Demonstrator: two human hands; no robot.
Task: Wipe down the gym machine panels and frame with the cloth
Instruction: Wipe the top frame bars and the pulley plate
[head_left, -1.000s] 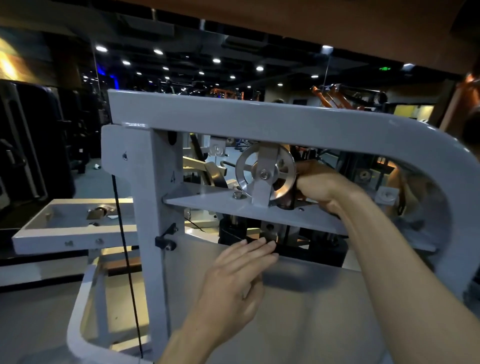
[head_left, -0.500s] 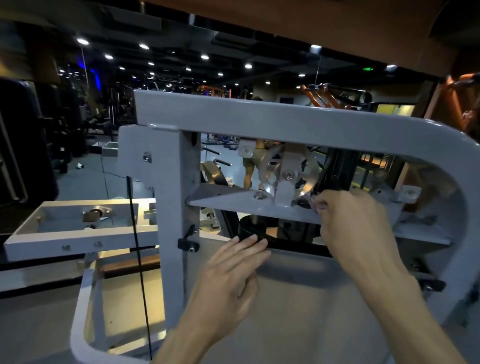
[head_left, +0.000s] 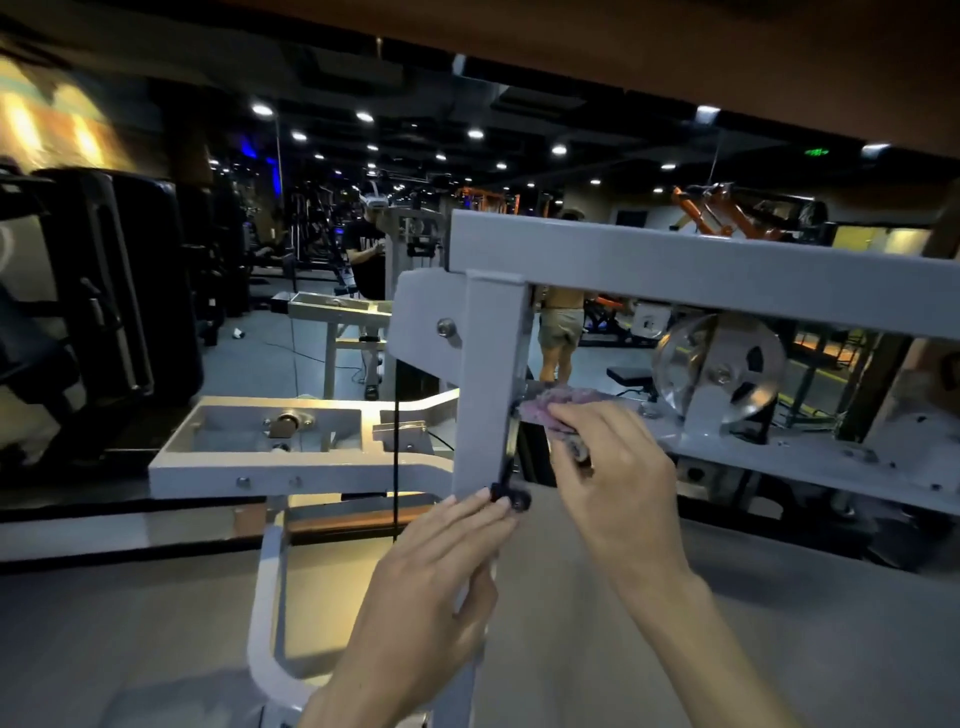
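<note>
A white-grey gym machine frame (head_left: 675, 267) fills the right half of the head view, with a vertical post (head_left: 488, 374) and a flat shelf plate (head_left: 810, 457) under a metal pulley wheel (head_left: 719, 371). My right hand (head_left: 613, 467) holds a pinkish-purple cloth (head_left: 553, 405) bunched against the shelf plate's left end, right beside the post. My left hand (head_left: 441, 571) lies with straight fingers against the lower post, fingertips by a small black knob (head_left: 511, 499). The beige panel (head_left: 597, 623) spreads below both hands.
A white bracket arm (head_left: 270, 452) sticks out to the left of the post, with a thin black cable (head_left: 396, 457) hanging beside it. A mirror behind reflects a person (head_left: 366, 249) and other gym machines. Dark padded equipment (head_left: 104, 291) stands at far left.
My right hand has slid left along the shelf plate from behind the pulley to the post, and the cloth now shows. The view has swung left; my left hand shifted to the post's lower edge.
</note>
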